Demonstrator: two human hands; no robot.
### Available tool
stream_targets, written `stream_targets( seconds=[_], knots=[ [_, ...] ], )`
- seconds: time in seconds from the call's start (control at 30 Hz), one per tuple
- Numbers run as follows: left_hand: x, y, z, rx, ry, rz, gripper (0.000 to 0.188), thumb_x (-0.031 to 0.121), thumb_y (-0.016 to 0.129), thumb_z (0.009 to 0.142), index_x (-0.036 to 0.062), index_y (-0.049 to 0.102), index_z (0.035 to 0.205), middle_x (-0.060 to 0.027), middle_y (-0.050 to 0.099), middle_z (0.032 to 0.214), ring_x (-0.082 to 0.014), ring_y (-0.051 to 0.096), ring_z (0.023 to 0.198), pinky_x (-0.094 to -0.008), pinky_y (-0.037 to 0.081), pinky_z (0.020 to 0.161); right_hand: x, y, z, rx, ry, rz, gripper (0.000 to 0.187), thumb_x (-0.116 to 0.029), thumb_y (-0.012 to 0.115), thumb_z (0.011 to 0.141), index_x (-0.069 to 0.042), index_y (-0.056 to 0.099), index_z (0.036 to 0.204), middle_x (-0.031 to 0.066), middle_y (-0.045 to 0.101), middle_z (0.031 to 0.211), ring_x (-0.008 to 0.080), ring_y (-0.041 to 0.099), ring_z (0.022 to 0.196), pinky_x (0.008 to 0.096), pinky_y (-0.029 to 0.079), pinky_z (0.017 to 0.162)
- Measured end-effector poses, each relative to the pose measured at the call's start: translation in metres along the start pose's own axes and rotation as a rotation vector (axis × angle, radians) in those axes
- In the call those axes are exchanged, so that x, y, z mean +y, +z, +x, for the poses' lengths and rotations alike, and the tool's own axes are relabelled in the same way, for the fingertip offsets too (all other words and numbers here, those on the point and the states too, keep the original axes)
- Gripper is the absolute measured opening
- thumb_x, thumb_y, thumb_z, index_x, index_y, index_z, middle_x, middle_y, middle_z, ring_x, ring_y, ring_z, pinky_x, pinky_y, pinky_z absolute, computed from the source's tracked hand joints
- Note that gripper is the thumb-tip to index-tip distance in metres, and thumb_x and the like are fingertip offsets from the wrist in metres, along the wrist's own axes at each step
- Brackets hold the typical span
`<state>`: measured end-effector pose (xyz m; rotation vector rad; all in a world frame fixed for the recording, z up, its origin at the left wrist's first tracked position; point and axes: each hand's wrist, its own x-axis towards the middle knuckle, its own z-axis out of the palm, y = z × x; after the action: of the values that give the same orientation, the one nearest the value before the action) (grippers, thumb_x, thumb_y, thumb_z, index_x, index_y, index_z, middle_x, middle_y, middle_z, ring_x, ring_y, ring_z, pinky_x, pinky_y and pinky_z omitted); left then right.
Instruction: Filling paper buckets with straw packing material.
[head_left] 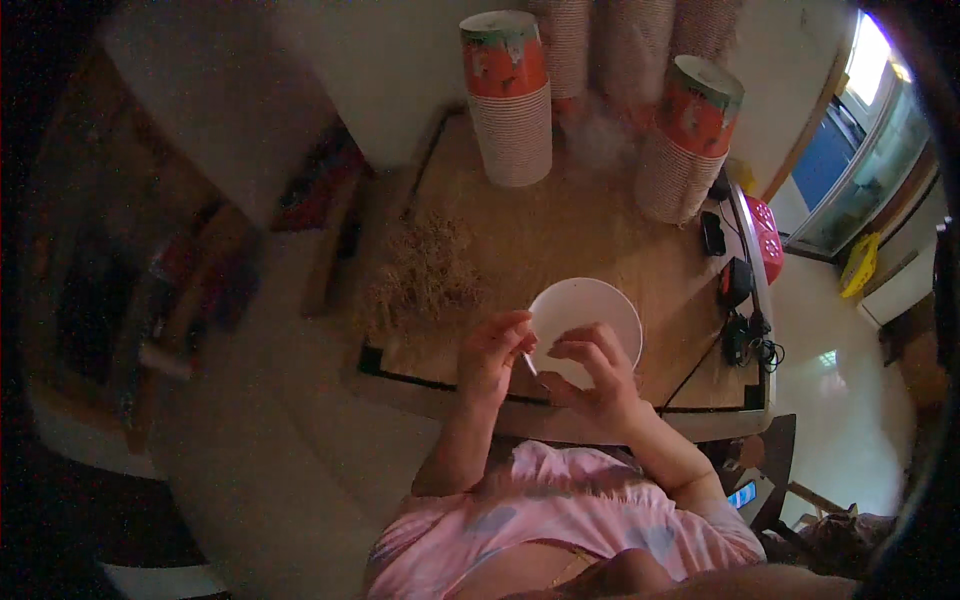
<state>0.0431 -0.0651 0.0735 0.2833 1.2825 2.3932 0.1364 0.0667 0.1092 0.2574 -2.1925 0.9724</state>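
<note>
My left hand (492,352) is closed in a pinch over the near edge of the table, at the left side of a round white tub (585,300). A thin, pale, stick-like piece (531,366) slants down from its fingertips; what it is I cannot make out. My right hand (598,378) hovers over the tub's near part. Its fingers curve apart from the thumb, and the thumb comes close to the lower end of the pale piece. Left of the tub lies a loose heap of dry brown plant stems (425,272).
Tall stacks of nested paper tubs, one at the back (510,110) and another at the back right (690,140), stand on the wooden table (590,235). Along its right edge lie black chargers and cables (738,335). A red basket (763,235) sits beyond that edge.
</note>
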Motion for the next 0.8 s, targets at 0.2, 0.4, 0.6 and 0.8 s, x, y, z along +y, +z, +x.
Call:
stream_targets(
  seconds=[0.2, 0.4, 0.6, 0.8],
  knots=[
    [-0.018, -0.007, -0.004, 0.004, 0.060, -0.103, 0.014, 0.006, 0.062, 0.081, 0.0016, 0.065, 0.095, -0.0055, 0.064, 0.087, -0.0137, 0.061, 0.075, -0.0274, 0.049, 0.073, 0.013, 0.026, 0.000, -0.052, 0.032, -0.128, 0.030, -0.009, 0.073, 0.066, -0.008, 0.057, 0.091, 0.0102, 0.053, 0.091, 0.0286, 0.051, 0.086, 0.0374, 0.041, 0.074],
    [-0.016, -0.012, -0.008, -0.055, 0.028, 0.091, 0.021, 0.008, 0.059, 0.084, 0.0021, 0.063, 0.104, -0.0068, 0.064, 0.098, -0.0130, 0.061, 0.088, -0.0257, 0.047, 0.081, 0.019, 0.033, 0.001, 0.002, 0.022, -0.144, 0.024, -0.003, 0.072, 0.066, -0.008, 0.060, 0.087, 0.0062, 0.059, 0.085, 0.0254, 0.056, 0.080, 0.0388, 0.042, 0.075],
    [-0.005, -0.007, -0.009, -0.071, 0.093, 0.251, 0.026, 0.009, 0.055, 0.088, 0.0030, 0.059, 0.113, -0.0065, 0.064, 0.102, -0.0086, 0.057, 0.089, -0.0232, 0.045, 0.082, 0.018, 0.032, 0.002, 0.069, -0.003, -0.146, 0.019, -0.004, 0.072, 0.065, -0.008, 0.063, 0.082, 0.0046, 0.063, 0.082, 0.0220, 0.059, 0.082, 0.0391, 0.043, 0.080],
    [0.000, -0.014, -0.011, -0.205, 0.193, 0.457, 0.041, 0.007, 0.051, 0.088, 0.0033, 0.044, 0.128, -0.0092, 0.064, 0.095, -0.0127, 0.059, 0.087, -0.0261, 0.046, 0.079, 0.015, 0.032, 0.005, 0.011, 0.140, -0.152, 0.015, -0.005, 0.071, 0.067, -0.007, 0.062, 0.079, 0.0039, 0.063, 0.082, 0.0239, 0.060, 0.083, 0.0370, 0.043, 0.083]
  ],
)
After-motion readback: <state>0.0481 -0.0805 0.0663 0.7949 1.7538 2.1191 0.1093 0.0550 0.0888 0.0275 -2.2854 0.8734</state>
